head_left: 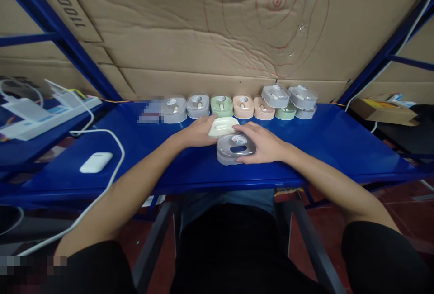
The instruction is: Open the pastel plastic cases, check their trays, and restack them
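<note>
My left hand is closed on the left end of a cream plastic tray with rounded corners and a shallow ribbed recess. My right hand wraps around the right side of a grey plastic box with a see-through lid, a round sticker and a dark oblong opening showing blue. The box is nearer to me than the tray. My right index fingertip reaches the tray's right end; whether it presses on it I cannot tell. Part of each hand's grip is hidden.
Several lidded boxes in grey, green and peach line the back of the blue table, two grey ones stacked on others at right. A white earphone case and white cable lie left, near a power strip.
</note>
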`<move>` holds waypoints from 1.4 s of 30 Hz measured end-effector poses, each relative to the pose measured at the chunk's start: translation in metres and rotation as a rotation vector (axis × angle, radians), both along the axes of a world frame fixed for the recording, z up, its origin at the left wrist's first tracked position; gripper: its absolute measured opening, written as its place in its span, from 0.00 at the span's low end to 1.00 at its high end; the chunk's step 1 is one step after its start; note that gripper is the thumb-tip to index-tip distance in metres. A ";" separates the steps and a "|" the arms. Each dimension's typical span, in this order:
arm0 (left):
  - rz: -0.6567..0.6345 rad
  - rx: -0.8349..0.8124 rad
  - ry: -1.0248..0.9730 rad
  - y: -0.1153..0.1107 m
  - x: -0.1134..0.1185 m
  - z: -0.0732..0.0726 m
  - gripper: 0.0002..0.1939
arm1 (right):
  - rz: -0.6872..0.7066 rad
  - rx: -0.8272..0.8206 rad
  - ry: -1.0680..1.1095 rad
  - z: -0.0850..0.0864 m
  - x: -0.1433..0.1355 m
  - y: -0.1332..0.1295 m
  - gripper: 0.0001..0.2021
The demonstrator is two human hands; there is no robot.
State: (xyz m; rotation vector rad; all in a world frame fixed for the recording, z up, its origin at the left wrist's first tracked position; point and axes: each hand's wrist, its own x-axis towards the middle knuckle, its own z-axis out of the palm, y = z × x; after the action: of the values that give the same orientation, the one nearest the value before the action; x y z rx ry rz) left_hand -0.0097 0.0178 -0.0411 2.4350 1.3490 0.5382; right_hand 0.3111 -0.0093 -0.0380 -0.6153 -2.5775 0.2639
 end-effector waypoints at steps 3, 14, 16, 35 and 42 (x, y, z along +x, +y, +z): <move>-0.014 0.014 -0.020 0.001 0.000 -0.001 0.45 | -0.005 0.007 -0.004 0.000 0.000 -0.001 0.50; 0.015 0.019 0.046 0.002 0.003 -0.004 0.46 | 0.002 0.038 -0.071 0.005 -0.006 -0.007 0.42; 0.015 0.034 0.047 0.003 0.002 -0.006 0.46 | -0.007 0.041 -0.087 0.006 -0.007 -0.009 0.43; -0.017 0.004 -0.072 0.010 -0.008 -0.003 0.56 | -0.121 -0.025 -0.228 0.015 0.014 -0.002 0.55; 0.067 -0.023 -0.017 0.006 -0.006 0.001 0.65 | -0.180 -0.051 -0.090 0.031 0.030 0.011 0.54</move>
State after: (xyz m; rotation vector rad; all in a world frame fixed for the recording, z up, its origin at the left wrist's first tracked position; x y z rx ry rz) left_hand -0.0161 0.0242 -0.0400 2.3688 1.4263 0.5554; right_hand 0.3410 0.0017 -0.0069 -0.8903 -2.5859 0.2471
